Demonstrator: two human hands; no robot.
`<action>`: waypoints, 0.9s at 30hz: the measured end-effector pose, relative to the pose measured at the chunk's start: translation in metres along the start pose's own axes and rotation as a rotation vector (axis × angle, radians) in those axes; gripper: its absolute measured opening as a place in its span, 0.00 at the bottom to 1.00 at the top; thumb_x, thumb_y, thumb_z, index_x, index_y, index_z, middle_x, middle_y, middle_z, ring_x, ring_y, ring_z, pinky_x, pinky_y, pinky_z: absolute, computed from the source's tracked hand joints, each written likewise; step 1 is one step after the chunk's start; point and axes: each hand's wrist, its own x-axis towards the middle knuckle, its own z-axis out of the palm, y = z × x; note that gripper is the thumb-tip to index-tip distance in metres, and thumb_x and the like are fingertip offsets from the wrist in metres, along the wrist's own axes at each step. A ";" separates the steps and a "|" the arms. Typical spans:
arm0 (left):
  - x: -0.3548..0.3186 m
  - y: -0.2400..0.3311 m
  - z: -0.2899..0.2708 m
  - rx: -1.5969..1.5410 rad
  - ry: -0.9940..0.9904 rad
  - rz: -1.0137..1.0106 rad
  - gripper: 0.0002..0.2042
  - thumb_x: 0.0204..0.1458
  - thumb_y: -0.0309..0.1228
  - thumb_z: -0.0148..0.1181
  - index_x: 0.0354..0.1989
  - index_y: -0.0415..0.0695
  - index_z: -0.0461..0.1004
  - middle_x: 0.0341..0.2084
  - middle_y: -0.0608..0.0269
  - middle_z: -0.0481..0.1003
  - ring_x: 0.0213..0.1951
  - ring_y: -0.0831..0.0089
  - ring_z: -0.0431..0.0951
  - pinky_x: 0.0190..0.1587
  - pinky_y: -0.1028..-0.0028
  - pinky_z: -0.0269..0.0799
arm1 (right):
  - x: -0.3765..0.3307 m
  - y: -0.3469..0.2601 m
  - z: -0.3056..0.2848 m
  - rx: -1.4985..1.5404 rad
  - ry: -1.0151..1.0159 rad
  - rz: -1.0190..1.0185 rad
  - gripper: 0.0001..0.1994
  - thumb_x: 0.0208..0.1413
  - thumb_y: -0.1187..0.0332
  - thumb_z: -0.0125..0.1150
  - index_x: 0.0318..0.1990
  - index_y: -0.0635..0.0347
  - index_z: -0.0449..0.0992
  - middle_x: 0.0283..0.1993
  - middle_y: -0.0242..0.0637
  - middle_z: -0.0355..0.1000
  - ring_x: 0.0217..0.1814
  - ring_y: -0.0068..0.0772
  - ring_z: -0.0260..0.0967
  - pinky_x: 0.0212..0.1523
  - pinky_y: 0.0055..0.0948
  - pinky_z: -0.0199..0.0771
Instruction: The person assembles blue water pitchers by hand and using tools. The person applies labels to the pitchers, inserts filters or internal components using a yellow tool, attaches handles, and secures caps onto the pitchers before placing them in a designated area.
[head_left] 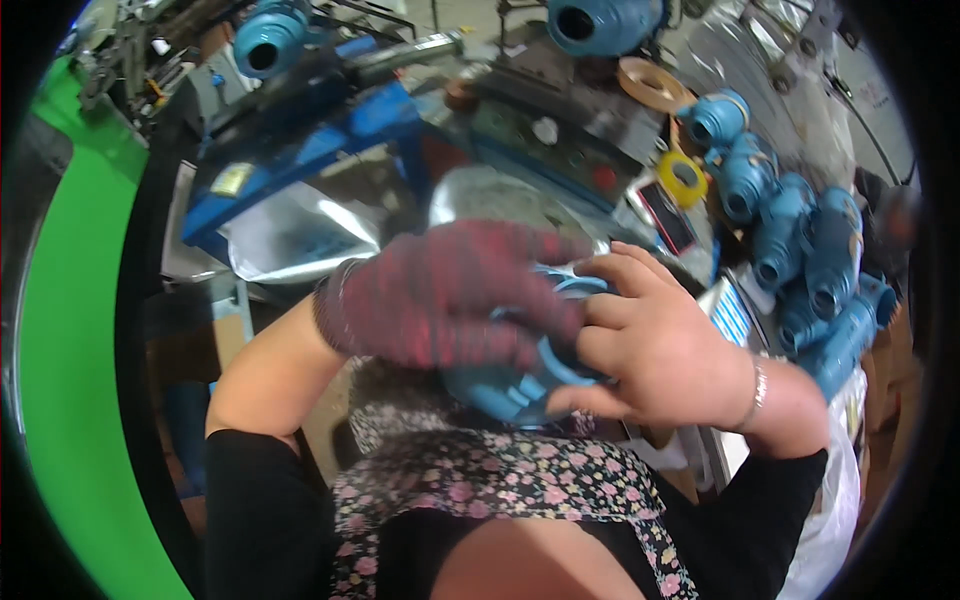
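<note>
At the centre, just in front of my apron, is a rounded blue plastic part [490, 393] with curved ribs or openings, mostly covered by both hands. My left hand [450, 295], in a dark red and black knitted glove, reaches over it from the left; motion smears its fingers, so their grip is unclear. Bare, with a bracelet at the wrist, my right hand [665, 345] curls around the part's right side, thumb low and fingers above. Between the hands the part's inside is hidden.
Several blue tubular housings [832, 245] are piled at the right, and others [605, 22] stand at the back. Rolls of yellow tape [682, 178] and tan tape [653, 84] lie back right. A blue metal frame [300, 160] spans the left, beside a bright green surface [85, 330].
</note>
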 end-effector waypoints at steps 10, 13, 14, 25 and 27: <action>-0.136 -0.152 -0.219 1.121 0.564 -0.882 0.25 0.52 0.39 0.59 0.59 0.47 0.64 0.57 0.52 0.67 0.55 0.56 0.71 0.57 0.63 0.66 | -0.084 0.052 0.118 1.066 1.150 0.919 0.30 0.58 0.55 0.54 0.65 0.57 0.56 0.56 0.41 0.66 0.55 0.38 0.67 0.54 0.35 0.70; -0.125 -0.152 -0.256 1.204 0.410 -1.370 0.30 0.53 0.40 0.57 0.64 0.49 0.57 0.61 0.52 0.62 0.59 0.53 0.67 0.59 0.61 0.64 | -0.043 0.055 0.154 1.611 0.766 0.913 0.34 0.52 0.49 0.61 0.62 0.55 0.59 0.53 0.43 0.68 0.50 0.43 0.68 0.44 0.37 0.75; -0.158 -0.173 -0.259 1.387 0.466 -1.186 0.28 0.52 0.41 0.58 0.61 0.48 0.60 0.57 0.48 0.65 0.55 0.52 0.70 0.56 0.59 0.66 | -0.024 0.061 0.156 1.786 0.733 0.900 0.32 0.52 0.50 0.61 0.60 0.55 0.61 0.51 0.43 0.69 0.48 0.43 0.69 0.40 0.37 0.75; -0.413 0.017 -0.079 1.512 1.390 -0.735 0.16 0.61 0.32 0.49 0.53 0.36 0.68 0.54 0.47 0.69 0.54 0.62 0.70 0.55 0.64 0.67 | 0.211 0.151 0.137 1.614 0.560 0.928 0.27 0.56 0.58 0.59 0.61 0.54 0.60 0.58 0.39 0.63 0.55 0.38 0.63 0.50 0.49 0.71; -0.433 0.047 -0.046 1.959 0.867 -1.178 0.17 0.63 0.35 0.47 0.53 0.35 0.68 0.53 0.49 0.70 0.53 0.63 0.70 0.55 0.64 0.67 | 0.284 0.127 0.148 1.732 0.530 0.869 0.25 0.57 0.56 0.59 0.58 0.56 0.62 0.56 0.39 0.63 0.53 0.38 0.65 0.52 0.48 0.72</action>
